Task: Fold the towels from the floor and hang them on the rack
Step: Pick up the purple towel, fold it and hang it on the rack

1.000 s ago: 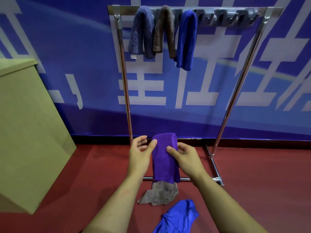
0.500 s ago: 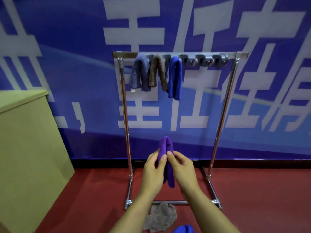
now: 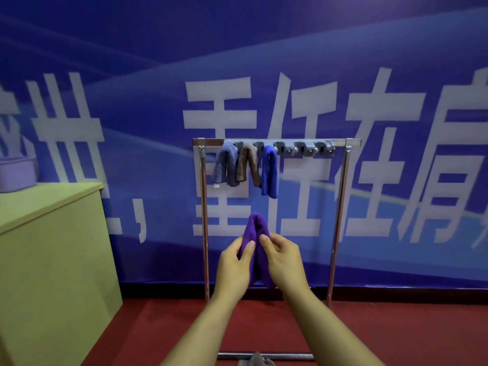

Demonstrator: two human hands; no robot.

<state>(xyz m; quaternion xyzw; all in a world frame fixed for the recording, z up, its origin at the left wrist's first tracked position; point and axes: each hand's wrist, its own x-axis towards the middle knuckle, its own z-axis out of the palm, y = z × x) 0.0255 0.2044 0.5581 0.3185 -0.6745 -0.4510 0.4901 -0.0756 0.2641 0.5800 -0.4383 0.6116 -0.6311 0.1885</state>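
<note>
A folded purple towel (image 3: 255, 228) is pinched upright between my left hand (image 3: 233, 268) and my right hand (image 3: 284, 262), its fold pointing up. It is held in front of the metal rack (image 3: 340, 207), below the top bar. Three towels hang from the bar's grey hooks: a grey-blue towel (image 3: 224, 165), a brown towel (image 3: 248, 165) and a bright blue towel (image 3: 270, 170). Several hooks (image 3: 303, 148) to their right hold nothing. A scrap of a grey towel (image 3: 254, 361) shows on the red floor at the bottom edge.
A yellow-green cabinet (image 3: 52, 254) stands at the left with a lilac container (image 3: 17, 174) on top. A blue banner wall (image 3: 396, 180) with white characters is behind the rack. The rack's base bar (image 3: 264, 355) lies on the red floor (image 3: 396, 334).
The view has tilted upward, so the floor towels have slid almost out of sight. Both hands folded the purple towel narrower and raised it toward the rack's bar.
</note>
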